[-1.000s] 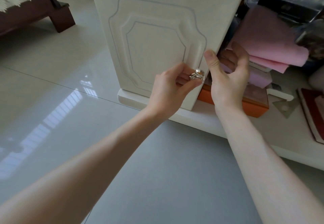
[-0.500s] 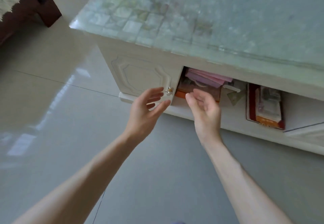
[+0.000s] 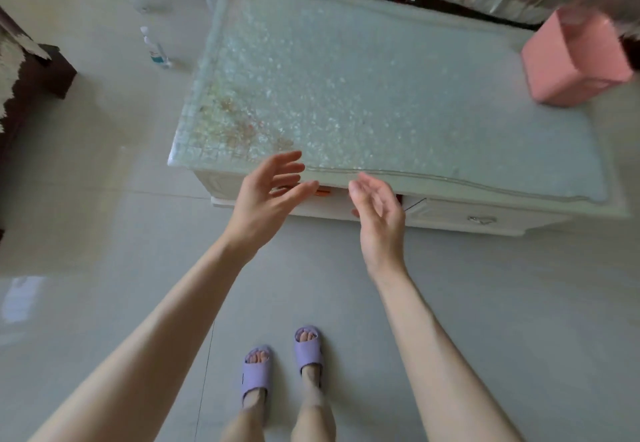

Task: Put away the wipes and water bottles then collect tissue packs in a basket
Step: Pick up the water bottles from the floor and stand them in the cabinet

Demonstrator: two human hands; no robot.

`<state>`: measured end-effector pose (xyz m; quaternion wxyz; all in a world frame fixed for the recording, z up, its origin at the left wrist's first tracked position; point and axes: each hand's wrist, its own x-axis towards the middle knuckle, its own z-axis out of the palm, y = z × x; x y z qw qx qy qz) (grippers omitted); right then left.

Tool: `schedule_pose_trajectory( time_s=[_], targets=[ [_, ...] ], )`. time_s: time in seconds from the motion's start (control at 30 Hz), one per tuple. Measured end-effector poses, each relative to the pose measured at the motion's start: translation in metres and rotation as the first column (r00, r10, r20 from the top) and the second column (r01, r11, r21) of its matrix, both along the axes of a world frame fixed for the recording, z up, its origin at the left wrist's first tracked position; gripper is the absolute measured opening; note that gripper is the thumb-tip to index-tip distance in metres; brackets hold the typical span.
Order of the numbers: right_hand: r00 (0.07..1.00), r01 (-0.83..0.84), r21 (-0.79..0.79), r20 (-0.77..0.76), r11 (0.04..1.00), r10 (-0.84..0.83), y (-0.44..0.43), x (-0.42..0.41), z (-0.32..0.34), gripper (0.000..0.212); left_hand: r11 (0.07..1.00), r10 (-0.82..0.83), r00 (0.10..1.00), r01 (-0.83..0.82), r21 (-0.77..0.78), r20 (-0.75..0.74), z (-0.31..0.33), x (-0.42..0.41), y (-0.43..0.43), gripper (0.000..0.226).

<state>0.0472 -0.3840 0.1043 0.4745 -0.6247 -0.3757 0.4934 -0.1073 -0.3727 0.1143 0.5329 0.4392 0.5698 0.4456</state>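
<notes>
Glossy pale tiled floor point(image 3: 104, 268) surrounds a glass-topped white coffee table point(image 3: 381, 95).

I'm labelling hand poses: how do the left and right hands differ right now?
The left hand has its fingers spread apart; the right hand has them close together and gently curved. The left hand's fingertips overlap the table top in view; the right hand's reach only about to its front edge. Both hands are empty and relaxed, palms turned inward, in front of the table.
</notes>
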Motion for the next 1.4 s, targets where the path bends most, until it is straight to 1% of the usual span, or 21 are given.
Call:
schedule_pose_trajectory(
  time_s=[0.07,0.13,0.23,0.4,0.47,0.6,0.77,0.9,0.93,1.0,1.07,1.17,1.3,1.4],
  targets=[
    [0.999,0.044,-0.003,-0.012,0.999,-0.044,-0.014,0.009,0.024,0.029,0.999,-0.048,0.999,0.048,-0.008,0.013,0.022,0.007,-0.007,0.043],
    [0.990,0.143,0.016,-0.012,0.990,-0.143,-0.035,0.035,0.059,0.025,0.989,-0.149,0.989,0.149,0.004,0.019,0.056,0.031,-0.017,0.043],
    [0.973,0.232,0.038,-0.015,0.972,-0.231,-0.056,0.066,0.087,0.020,0.971,-0.240,0.970,0.240,0.009,0.032,0.084,0.063,-0.025,0.041],
    [0.912,0.409,0.050,-0.042,0.911,-0.407,-0.091,0.131,0.106,0.017,0.918,-0.394,0.919,0.394,0.033,-0.009,0.107,0.138,-0.033,0.042],
    [0.884,0.467,0.036,-0.051,0.883,-0.465,-0.101,0.159,0.109,0.019,0.904,-0.426,0.905,0.426,0.038,-0.022,0.110,0.169,-0.037,0.041],
    [0.825,0.565,0.034,-0.051,0.824,-0.563,-0.123,0.241,0.114,0.020,0.858,-0.513,0.858,0.513,0.020,0.004,0.109,0.259,-0.051,0.037],
    [0.788,0.616,0.033,-0.028,0.787,-0.615,-0.148,0.355,0.122,0.014,0.810,-0.586,0.810,0.586,0.000,0.016,0.113,0.382,-0.064,0.036],
    [0.757,0.653,0.028,-0.044,0.757,-0.652,-0.155,0.426,0.127,0.016,0.793,-0.609,0.793,0.609,-0.002,-0.017,0.118,0.456,-0.067,0.036],
    [0.740,0.673,0.036,-0.048,0.739,-0.671,-0.160,0.466,0.126,0.016,0.779,-0.626,0.779,0.626,-0.003,-0.017,0.118,0.499,-0.067,0.036],
    [0.737,0.676,0.035,-0.055,0.736,-0.674,-0.158,0.484,0.127,0.015,0.768,-0.640,0.768,0.640,0.004,-0.025,0.122,0.518,-0.066,0.036],
    [0.714,0.700,0.029,-0.058,0.713,-0.698,-0.158,0.508,0.128,0.016,0.755,-0.655,0.755,0.656,0.009,-0.027,0.124,0.544,-0.064,0.036],
    [0.678,0.735,0.030,-0.064,0.678,-0.732,-0.150,0.562,0.126,0.016,0.736,-0.676,0.736,0.677,0.009,-0.034,0.124,0.598,-0.055,0.036],
    [0.652,0.759,0.049,-0.067,0.650,-0.756,-0.126,0.632,0.122,0.014,0.720,-0.693,0.720,0.694,0.019,-0.034,0.120,0.671,-0.028,0.035],
    [0.642,0.766,0.051,-0.061,0.640,-0.764,-0.102,0.687,0.119,0.018,0.724,-0.689,0.724,0.690,0.018,-0.027,0.115,0.726,-0.003,0.035]
  ],
)
